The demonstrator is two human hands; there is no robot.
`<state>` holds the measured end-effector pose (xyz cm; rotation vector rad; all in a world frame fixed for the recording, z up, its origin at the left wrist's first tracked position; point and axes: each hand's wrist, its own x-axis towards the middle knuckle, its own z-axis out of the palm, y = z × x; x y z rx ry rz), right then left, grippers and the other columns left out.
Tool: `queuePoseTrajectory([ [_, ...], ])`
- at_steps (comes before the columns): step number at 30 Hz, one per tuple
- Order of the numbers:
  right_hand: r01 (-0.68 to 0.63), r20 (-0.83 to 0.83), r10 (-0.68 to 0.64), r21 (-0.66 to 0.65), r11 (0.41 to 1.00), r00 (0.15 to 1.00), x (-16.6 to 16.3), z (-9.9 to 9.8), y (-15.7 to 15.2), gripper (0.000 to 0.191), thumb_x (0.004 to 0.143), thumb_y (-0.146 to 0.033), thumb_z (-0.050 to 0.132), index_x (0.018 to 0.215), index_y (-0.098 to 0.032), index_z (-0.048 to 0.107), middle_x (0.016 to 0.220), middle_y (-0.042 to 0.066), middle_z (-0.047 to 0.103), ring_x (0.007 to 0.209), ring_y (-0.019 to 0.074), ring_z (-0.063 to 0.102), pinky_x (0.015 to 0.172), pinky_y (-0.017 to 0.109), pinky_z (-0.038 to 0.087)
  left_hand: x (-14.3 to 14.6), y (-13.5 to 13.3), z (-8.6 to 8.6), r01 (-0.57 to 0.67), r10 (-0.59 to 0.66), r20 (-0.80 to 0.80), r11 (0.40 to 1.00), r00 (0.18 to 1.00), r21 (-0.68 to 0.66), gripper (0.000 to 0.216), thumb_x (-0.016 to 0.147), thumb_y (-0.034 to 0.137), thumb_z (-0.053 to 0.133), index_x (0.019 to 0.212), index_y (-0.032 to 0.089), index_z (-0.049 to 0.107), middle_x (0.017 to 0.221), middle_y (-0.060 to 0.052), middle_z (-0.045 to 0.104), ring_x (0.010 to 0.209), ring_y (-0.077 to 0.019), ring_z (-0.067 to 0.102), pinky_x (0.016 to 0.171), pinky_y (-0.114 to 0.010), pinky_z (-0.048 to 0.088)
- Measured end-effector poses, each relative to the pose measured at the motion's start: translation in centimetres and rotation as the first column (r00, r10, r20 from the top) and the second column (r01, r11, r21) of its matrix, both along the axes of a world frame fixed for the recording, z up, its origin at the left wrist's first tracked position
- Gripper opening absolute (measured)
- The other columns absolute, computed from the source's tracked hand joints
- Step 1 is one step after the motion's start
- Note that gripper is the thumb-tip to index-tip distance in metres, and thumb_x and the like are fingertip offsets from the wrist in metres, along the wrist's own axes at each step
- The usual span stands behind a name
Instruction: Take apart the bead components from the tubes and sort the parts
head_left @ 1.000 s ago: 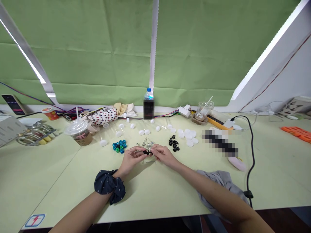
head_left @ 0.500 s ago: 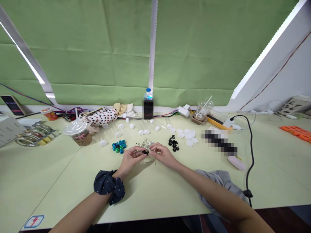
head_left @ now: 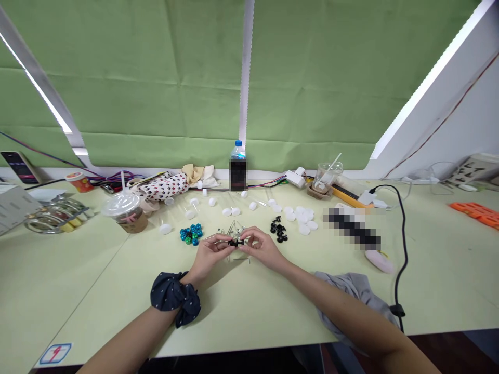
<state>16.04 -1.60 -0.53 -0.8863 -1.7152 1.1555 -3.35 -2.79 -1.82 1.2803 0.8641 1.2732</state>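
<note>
Between the fingertips of my left hand (head_left: 210, 254) and my right hand (head_left: 260, 250) is a small black part (head_left: 236, 243), pinched from both sides. Its exact shape is partly covered by the fingers. Just behind the hands lie several thin bent metal wires (head_left: 234, 226), and a short thin rod (head_left: 244, 259) rests on the table in front of them. Shiny blue and green beads (head_left: 191, 235) are grouped left of my left hand. Several small black pieces with round flat heads (head_left: 279, 230) lie beyond my right hand, to its right.
White round caps (head_left: 302, 218) and clear tubes with white ends (head_left: 189, 214) spread across the back. A lidded drink cup (head_left: 130, 215) stands left, a bottle (head_left: 238, 171) at the rear. Right are a plastic cup (head_left: 326, 174), a black cable (head_left: 403, 249) and an orange rack (head_left: 475, 213).
The fingers of my right hand have closed in on the black part, which now shows more plainly between both hands. The things on the table have stayed put.
</note>
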Motion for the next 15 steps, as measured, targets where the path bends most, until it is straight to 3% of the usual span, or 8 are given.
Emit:
queuePoseTrajectory([
  [9,0.017,-0.03,-0.017,0.003,1.0,0.999,-0.07,0.02,-0.05,0.025,0.072,-0.04,0.069,0.088,-0.021,0.064,0.105,0.006,0.054,0.067,0.0098,0.049,0.054,0.023,0.04,0.02,-0.15,0.27,-0.026,0.026,-0.024,1.0,0.999,-0.009,0.024,0.069,0.026,0.075,0.089,0.015,0.068,0.09,-0.006,0.069,0.083,-0.0191,0.066,0.079,-0.033,0.053],
  [15,0.047,0.031,-0.047,0.014,0.999,0.998,-0.1,-0.17,0.15,0.026,0.075,-0.044,0.066,0.083,-0.02,0.067,0.103,0.007,0.056,0.08,0.0148,0.054,0.054,0.023,0.041,0.02,-0.15,0.15,-0.026,0.025,-0.018,0.998,1.0,-0.064,0.032,0.065,0.031,0.077,0.091,0.014,0.069,0.091,-0.009,0.071,0.082,-0.023,0.068,0.083,-0.041,0.053],
])
